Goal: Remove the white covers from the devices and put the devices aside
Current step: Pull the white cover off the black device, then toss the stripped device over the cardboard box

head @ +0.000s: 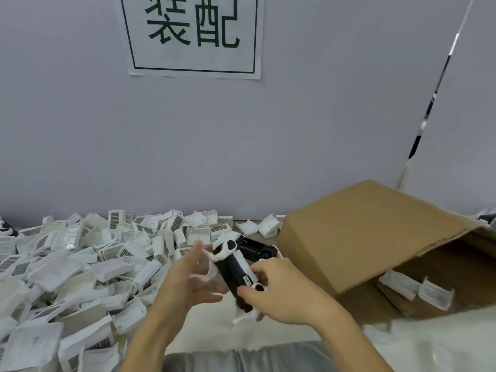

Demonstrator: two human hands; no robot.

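A black device with white trim is held above the table, tilted with its top end pointing up and left. My right hand grips its lower end, fingers curled round it. My left hand is beside the device on the left, fingers spread and blurred; a thin white strip lies between its thumb and palm, and I cannot tell if it is gripped. A second black device lies on the table just behind.
A large heap of removed white covers fills the table's left side. A tipped cardboard box lies at the right, open towards me, with a few white covers inside. A wall with a printed sign stands behind.
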